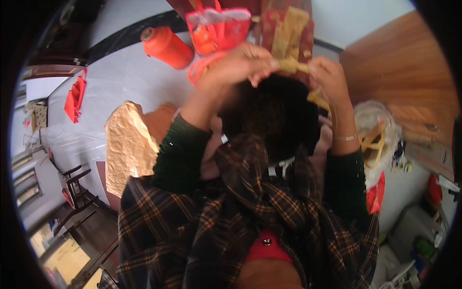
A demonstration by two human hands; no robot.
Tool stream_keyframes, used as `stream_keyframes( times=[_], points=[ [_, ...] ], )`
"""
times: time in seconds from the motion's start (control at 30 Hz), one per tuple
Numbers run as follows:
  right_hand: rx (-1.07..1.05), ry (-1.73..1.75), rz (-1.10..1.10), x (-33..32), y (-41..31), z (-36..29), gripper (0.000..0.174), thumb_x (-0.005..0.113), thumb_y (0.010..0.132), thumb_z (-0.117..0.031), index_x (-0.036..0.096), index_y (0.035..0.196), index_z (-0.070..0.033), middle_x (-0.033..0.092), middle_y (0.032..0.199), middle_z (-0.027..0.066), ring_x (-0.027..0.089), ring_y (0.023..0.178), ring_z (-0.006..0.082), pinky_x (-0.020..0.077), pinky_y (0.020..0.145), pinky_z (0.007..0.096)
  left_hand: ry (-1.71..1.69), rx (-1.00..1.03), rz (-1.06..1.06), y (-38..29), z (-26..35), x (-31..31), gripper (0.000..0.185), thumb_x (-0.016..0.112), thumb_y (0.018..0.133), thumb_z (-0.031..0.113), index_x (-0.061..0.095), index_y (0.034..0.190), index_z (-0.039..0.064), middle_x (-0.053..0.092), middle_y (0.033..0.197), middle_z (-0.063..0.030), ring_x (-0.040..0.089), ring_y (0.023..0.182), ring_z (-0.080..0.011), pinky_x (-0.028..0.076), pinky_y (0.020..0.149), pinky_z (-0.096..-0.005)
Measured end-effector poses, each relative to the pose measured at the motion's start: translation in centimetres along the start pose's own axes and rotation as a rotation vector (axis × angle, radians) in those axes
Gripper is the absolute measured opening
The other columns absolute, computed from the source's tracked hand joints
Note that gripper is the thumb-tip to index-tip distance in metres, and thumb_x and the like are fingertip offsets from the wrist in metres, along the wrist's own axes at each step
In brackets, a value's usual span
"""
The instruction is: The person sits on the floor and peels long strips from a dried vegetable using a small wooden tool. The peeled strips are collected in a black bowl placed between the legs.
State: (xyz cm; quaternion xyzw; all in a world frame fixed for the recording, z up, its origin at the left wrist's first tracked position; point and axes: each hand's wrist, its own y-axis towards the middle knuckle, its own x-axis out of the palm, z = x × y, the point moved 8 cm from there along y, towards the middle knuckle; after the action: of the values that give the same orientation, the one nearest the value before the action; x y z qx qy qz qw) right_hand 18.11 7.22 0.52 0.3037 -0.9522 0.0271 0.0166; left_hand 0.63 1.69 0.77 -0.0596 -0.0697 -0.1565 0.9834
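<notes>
My left hand grips one end of a yellow twisted strip, held up in front of me. The fingers of my right hand pinch its other end. Below that hand dangles another yellow length, and I cannot tell whether it belongs to the same piece. Beyond the strip, flat yellow-brown pieces lie on a red patterned surface. My hands are slightly blurred. Beneath them is a dark black shape at my lap, its details too dark to tell.
A large orange-red thread cone stands left of a red tote bag. A clear plastic bag with yellow strips is at right, near a wooden panel. Crumpled gold material lies left. A dark chair stands farther left.
</notes>
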Motion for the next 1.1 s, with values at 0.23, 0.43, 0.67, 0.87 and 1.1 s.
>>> stream_keyframes(
  times=[0.23, 0.43, 0.67, 0.87, 1.1],
  points=[
    [0.038, -0.109, -0.02, 1.0, 0.3, 1.4, 0.018, 0.063, 0.087, -0.017, 0.063, 0.078, -0.002, 0.045, 0.061, -0.0067, 0.035, 0.051, 0.0006, 0.0271, 0.045, 0.0193, 0.94, 0.37, 0.2, 0.6, 1.9, 2.3, 0.027, 0.059, 0.09, 0.028, 0.061, 0.091, 0.001, 0.064, 0.076, -0.0041, 0.061, 0.075, -0.0172, 0.048, 0.064, -0.0349],
    [-0.072, -0.381, -0.066, 0.7, -0.1, 0.1, 0.018, 0.064, 0.084, -0.015, 0.063, 0.073, 0.0, 0.043, 0.057, -0.006, 0.037, 0.052, 0.0032, 0.0288, 0.046, 0.0231, 0.651, -0.101, -0.242, 0.9, -0.9, 3.4, 0.024, 0.057, 0.091, 0.026, 0.057, 0.084, 0.004, 0.05, 0.062, -0.0014, 0.051, 0.059, -0.0122, 0.042, 0.055, -0.0309],
    [-0.094, -0.43, 0.233, -2.3, 3.7, 0.9, 0.02, 0.063, 0.084, -0.017, 0.062, 0.075, 0.001, 0.048, 0.056, -0.0033, 0.04, 0.054, 0.0048, 0.0341, 0.049, 0.0253, 0.989, 0.155, 0.268, 5.1, -0.6, -1.0, 0.024, 0.057, 0.091, 0.032, 0.066, 0.101, 0.012, 0.059, 0.068, -0.0052, 0.058, 0.064, -0.02, 0.046, 0.06, -0.0336],
    [-0.015, -0.833, 0.363, -3.2, 6.8, 2.5, 0.022, 0.066, 0.081, -0.02, 0.064, 0.076, 0.001, 0.053, 0.057, -0.0001, 0.044, 0.053, 0.0054, 0.0377, 0.05, 0.0265, 1.08, 0.048, 0.408, 7.3, -1.9, -3.4, 0.032, 0.059, 0.086, 0.043, 0.067, 0.1, 0.015, 0.066, 0.074, -0.0095, 0.064, 0.075, -0.0262, 0.048, 0.066, -0.0388],
    [0.136, 0.16, 0.114, 1.2, 3.7, 2.9, 0.023, 0.063, 0.089, -0.021, 0.063, 0.075, -0.003, 0.049, 0.056, -0.0029, 0.04, 0.044, 0.0041, 0.0349, 0.042, 0.0206, 0.983, 0.06, 0.281, 3.3, -0.4, 1.7, 0.048, 0.046, 0.093, 0.049, 0.065, 0.107, 0.008, 0.068, 0.085, -0.0131, 0.066, 0.081, -0.0268, 0.049, 0.072, -0.0385]
  ],
)
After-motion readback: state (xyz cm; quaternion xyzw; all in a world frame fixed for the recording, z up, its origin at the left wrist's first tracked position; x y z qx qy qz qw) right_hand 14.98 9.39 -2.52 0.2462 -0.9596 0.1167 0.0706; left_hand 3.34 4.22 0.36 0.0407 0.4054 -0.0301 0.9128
